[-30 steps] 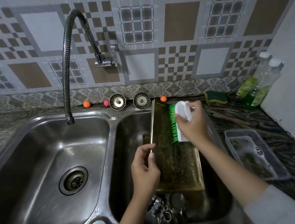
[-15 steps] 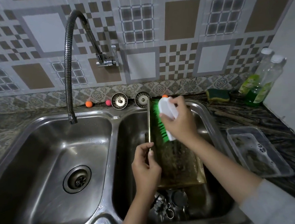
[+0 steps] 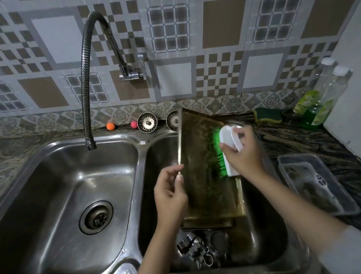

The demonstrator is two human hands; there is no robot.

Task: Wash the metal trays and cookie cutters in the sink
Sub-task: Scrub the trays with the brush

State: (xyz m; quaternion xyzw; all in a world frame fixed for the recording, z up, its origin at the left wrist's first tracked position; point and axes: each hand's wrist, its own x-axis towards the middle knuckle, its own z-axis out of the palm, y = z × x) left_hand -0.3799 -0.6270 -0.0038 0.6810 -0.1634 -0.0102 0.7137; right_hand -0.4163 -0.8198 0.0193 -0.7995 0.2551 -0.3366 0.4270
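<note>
Left hand (image 3: 170, 197) on tray (image 3: 202, 172), right hand (image 3: 243, 153) with brush (image 3: 228, 152)

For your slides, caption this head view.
Left hand steadies a grimy metal tray while right hand scrubs it with a green-bristled brush.

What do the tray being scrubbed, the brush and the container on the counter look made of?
Tray: metal by the task, thin bright edge, face dulled brown with grime. Brush: glossy white plastic body, bright green bristles, probably synthetic. Container: clear plastic, it seems; the counter shows through its walls.
</note>
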